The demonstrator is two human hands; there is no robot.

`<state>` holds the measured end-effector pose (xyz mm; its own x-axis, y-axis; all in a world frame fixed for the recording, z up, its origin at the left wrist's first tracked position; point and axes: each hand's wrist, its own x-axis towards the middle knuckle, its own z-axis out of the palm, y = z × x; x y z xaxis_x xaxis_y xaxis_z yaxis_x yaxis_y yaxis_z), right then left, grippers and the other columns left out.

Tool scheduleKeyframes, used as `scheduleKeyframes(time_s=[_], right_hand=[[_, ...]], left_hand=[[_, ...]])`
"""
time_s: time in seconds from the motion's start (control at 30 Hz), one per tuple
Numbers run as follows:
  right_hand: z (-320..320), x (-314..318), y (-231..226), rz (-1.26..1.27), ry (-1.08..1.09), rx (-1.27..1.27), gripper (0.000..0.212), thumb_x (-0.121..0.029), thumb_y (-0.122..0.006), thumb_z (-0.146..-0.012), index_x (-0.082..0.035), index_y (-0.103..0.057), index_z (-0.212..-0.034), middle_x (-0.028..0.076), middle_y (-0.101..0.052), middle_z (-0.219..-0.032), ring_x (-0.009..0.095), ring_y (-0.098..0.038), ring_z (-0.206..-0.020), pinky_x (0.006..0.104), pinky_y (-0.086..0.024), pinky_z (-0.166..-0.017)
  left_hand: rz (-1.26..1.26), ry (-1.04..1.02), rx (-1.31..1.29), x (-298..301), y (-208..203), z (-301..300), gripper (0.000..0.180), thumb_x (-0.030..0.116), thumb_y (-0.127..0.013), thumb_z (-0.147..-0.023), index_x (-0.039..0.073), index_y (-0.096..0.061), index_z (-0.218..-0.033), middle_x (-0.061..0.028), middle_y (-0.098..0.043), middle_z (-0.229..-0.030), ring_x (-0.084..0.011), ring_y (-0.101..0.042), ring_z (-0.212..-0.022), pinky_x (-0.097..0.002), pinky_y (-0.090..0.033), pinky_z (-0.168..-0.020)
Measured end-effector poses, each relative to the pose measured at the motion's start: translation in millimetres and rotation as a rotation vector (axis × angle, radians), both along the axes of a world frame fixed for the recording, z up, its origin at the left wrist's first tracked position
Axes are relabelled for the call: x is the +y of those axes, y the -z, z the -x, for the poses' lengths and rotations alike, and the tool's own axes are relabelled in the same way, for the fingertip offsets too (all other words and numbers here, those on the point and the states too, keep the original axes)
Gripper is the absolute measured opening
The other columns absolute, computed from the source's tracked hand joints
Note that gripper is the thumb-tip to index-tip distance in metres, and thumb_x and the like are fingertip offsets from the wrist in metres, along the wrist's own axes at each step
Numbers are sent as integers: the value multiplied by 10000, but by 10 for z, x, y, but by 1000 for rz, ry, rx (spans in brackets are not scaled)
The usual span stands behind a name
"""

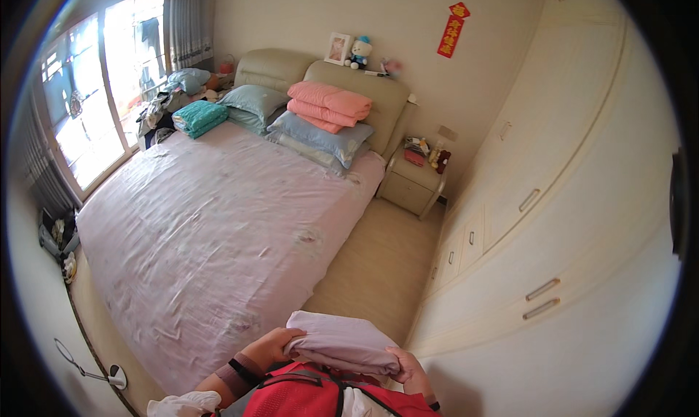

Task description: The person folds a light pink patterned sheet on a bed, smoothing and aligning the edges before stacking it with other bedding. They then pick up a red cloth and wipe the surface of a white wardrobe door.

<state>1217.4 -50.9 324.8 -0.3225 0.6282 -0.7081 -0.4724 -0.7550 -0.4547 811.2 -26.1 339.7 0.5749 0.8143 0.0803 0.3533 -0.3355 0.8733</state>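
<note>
A folded pale lilac cloth (342, 338), thick and roughly rectangular, is held in front of my body at the bottom of the view. My left hand (274, 344) grips its left end, thumb on top. Closed on the right end is my right hand (412, 373). Fingers of both hands are partly hidden under the cloth. Just beyond it lies the bed, covered by a pinkish-lilac sheet (211, 220) with faint floral patches and wrinkles.
Pillows (324, 140), a folded coral quilt (329, 104) and a folded teal quilt (198, 118) lie near the headboard (364, 89). A nightstand (411, 182) holds small items. White wardrobes (524, 220) line the right; a glass door (109, 75) stands left. A wall-mounted metal ring (65, 350) juts out lower left.
</note>
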Motion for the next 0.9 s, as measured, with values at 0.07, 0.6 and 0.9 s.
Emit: scheduleKeyframes(time_s=[0.07, 0.6, 0.9], right_hand=[[-31, 332, 4, -39, -51, -28, 458, -246, -617, -944, 5, -532, -1317, 179, -656, -1204, 308, -663, -1075, 467, -547, -945], [-202, 2710, -218, 22, 22, -88, 474, -223, -650, -918, -6, -528, -1321, 174, -638, -1239, 311, -672, -1057, 480, -585, -894], [-729, 4118, -121, -22, 10, -76, 490, -246, -660, -909, -28, -539, -1331, 143, -655, -1223, 294, -661, -1087, 456, -568, -890]], left_hand=[[-81, -29, 37, 161, -154, -41, 637, 200, -782, -703, 21, -600, -1286, -221, -688, -1097, -348, -685, -986, -370, -549, -855], [1412, -486, -679, 2955, 240, -440, 285, 256, -711, -889, 79, -658, -1106, -105, -712, -929, -224, -687, -773, -390, -575, -660], [1260, -426, -570, 4173, -71, -895, 234, 227, -718, -894, 111, -645, -1083, -59, -688, -904, -174, -665, -775, -364, -547, -593]])
